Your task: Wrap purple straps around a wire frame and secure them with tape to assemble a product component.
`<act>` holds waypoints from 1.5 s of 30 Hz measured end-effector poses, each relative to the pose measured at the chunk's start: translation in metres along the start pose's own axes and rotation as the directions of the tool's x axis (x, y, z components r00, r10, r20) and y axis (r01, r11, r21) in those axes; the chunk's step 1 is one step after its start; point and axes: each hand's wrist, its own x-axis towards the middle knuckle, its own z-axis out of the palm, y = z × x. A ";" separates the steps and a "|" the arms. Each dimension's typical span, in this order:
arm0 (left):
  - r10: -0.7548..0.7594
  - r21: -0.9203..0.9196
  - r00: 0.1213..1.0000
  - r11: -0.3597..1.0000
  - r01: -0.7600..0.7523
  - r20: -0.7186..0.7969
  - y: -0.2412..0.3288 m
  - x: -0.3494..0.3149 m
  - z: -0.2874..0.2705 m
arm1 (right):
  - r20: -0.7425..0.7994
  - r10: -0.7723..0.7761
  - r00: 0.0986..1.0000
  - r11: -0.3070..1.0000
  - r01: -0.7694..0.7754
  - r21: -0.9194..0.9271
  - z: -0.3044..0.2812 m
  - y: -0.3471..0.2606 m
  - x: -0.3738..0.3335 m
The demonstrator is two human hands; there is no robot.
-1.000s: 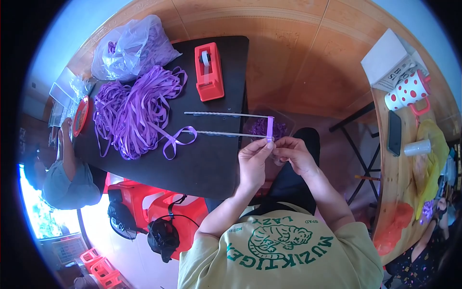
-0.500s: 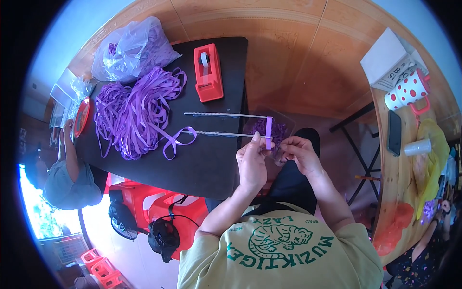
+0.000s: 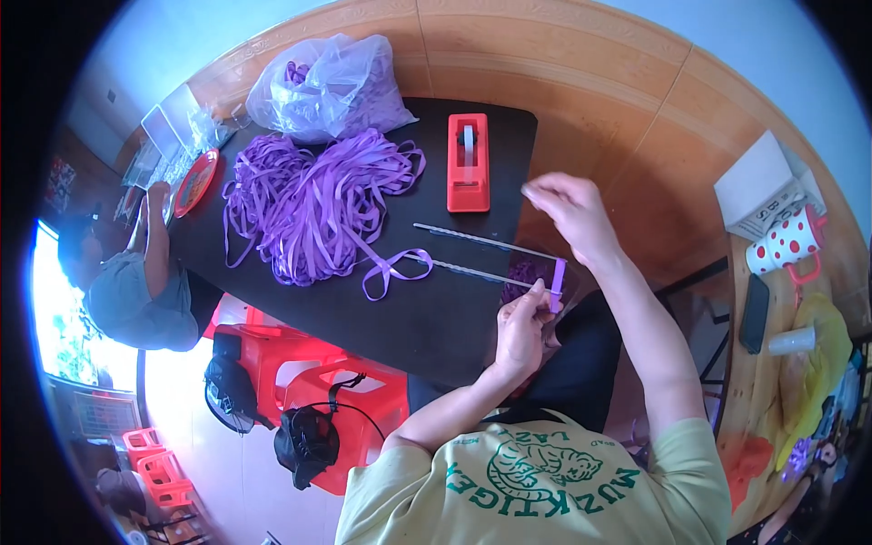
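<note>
Meanwhile, the left hand pinched the purple ribbon wound on two rods; the right hand, fingers seemingly pinched together, hovered beside the red tape dispenser.

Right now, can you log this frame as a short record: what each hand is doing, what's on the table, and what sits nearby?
Left hand: pinches a purple ribbon loop wrapped across the ends of two thin metal rods.
Right hand: raised over the table edge near the red tape dispenser, fingertips pinched; anything held is too small to tell.
Table: black; loose purple ribbon pile, clear bag of ribbon.
Nearby: red stools, another person at left, polka-dot mug at right.
</note>
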 end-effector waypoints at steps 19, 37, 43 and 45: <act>0.004 -0.046 0.997 0.999 -0.001 0.077 -0.010 0.005 -0.009 | -0.109 0.271 0.956 0.893 -0.208 0.399 0.093 -0.012 0.025; 0.016 -0.025 0.996 1.000 -0.014 0.088 -0.018 0.010 -0.012 | -0.201 -0.039 0.979 0.990 0.010 -0.139 0.081 0.033 0.015; 0.042 -0.075 0.998 0.996 -0.039 0.043 -0.009 0.005 -0.003 | -0.121 -0.029 0.992 0.973 0.000 -0.231 0.071 0.034 0.022; 0.046 -0.081 0.998 0.996 -0.041 0.053 -0.009 0.004 -0.002 | -0.112 -0.064 0.992 0.943 0.024 -0.331 0.070 0.034 0.022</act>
